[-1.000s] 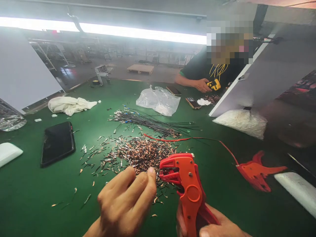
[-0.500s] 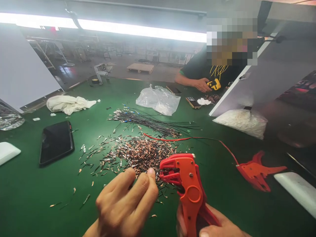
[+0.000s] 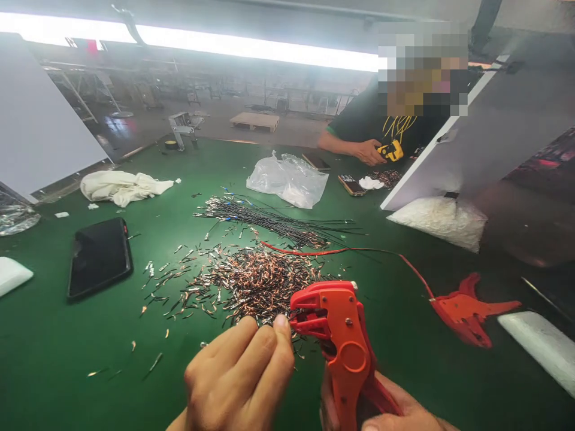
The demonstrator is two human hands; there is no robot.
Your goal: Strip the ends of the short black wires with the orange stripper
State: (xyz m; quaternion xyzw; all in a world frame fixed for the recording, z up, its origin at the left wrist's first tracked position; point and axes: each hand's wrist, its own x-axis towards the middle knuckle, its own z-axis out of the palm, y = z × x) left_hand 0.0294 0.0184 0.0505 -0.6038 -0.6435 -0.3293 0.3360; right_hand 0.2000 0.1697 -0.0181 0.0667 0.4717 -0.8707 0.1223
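A: Stripper (image 3: 344, 341) position?
B: Upright in right hand (image 3: 395, 413), fingers closed round handles, head beside scrap pile (image 3: 251, 278).
A: Left hand (image 3: 242, 377)?
B: Fingers pinched shut at stripper's mouth, feeding something; wire not visible.

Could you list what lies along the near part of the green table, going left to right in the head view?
Black phone → left hand → red wire stripper in the right hand → second red stripper → white bar.
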